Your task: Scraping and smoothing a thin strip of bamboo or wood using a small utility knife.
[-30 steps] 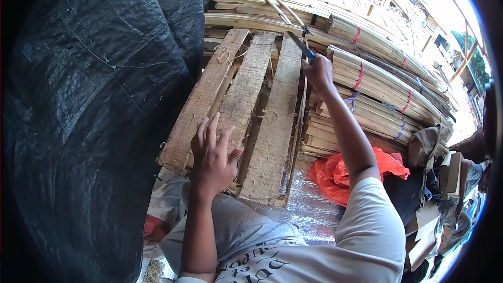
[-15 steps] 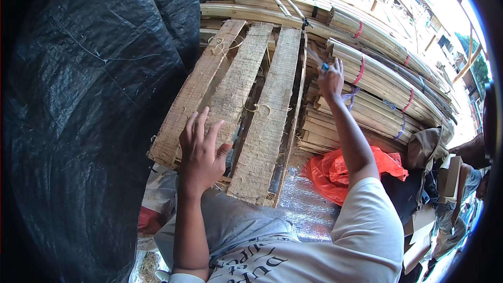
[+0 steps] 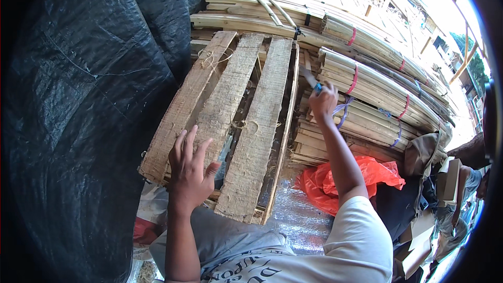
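A rough slatted wooden crate stands in front of me, with gaps between its planks and loose ties of pale twine on top. My left hand rests at the crate's near left part, palm down with its fingers spread. Off the crate's right side, my right hand is closed around the blue handle of a knife. The knife's grey blade points up and left toward the crate's far right edge; I cannot tell whether it touches the wood. Fingers cover most of the handle.
Bundles of wooden strips, tied with pink and purple bands, are stacked right and beyond. A red plastic bag lies by my right arm. Black sheeting hangs along the left. Another person and cardboard boxes are at far right.
The view has shifted, so the crate sits slightly lower and more to the left. My right hand with the knife has come a little nearer along the crate's side. My left hand stays on the crate.
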The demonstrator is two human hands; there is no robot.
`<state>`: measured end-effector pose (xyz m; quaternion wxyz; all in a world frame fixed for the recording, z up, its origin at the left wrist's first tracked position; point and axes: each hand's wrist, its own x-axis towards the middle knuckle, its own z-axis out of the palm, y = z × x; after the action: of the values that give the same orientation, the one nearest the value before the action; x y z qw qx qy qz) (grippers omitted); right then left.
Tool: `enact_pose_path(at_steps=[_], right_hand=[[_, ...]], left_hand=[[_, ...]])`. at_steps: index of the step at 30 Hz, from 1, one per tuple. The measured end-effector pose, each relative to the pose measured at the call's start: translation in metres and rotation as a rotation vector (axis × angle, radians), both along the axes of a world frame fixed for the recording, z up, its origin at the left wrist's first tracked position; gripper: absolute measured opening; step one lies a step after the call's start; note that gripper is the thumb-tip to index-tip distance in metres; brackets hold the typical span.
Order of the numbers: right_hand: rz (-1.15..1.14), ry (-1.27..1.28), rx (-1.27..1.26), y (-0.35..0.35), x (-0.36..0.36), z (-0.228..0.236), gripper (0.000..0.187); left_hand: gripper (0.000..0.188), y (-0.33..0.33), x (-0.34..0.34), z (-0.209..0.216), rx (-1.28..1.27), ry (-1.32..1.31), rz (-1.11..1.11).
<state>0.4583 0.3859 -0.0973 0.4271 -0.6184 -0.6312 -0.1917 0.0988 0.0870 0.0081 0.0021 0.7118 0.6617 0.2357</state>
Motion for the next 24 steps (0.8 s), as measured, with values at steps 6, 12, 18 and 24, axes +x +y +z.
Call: enact_pose_path(at_steps=[6, 12, 18, 24], right_hand=[[0.011, -0.036, 0.054, 0.084, 0.041, 0.093, 0.016], [0.096, -0.157, -0.718, 0.168, 0.074, 0.149, 0.053], [0.081, -0.026, -0.609, 0.193, 0.100, 0.130, 0.032], [0.091, -0.136, -0.405, 0.205, 0.095, 0.120, 0.016]], left_hand=[[0.051, 0.007, 0.004, 0.000, -0.030, -0.014, -0.012], [0.052, 0.009, 0.000, -0.001, -0.052, -0.044, 0.014], [0.054, 0.009, 0.003, 0.001, -0.066, -0.024, 0.024], [0.062, 0.011, 0.007, 0.002, -0.086, 0.036, -0.003]])
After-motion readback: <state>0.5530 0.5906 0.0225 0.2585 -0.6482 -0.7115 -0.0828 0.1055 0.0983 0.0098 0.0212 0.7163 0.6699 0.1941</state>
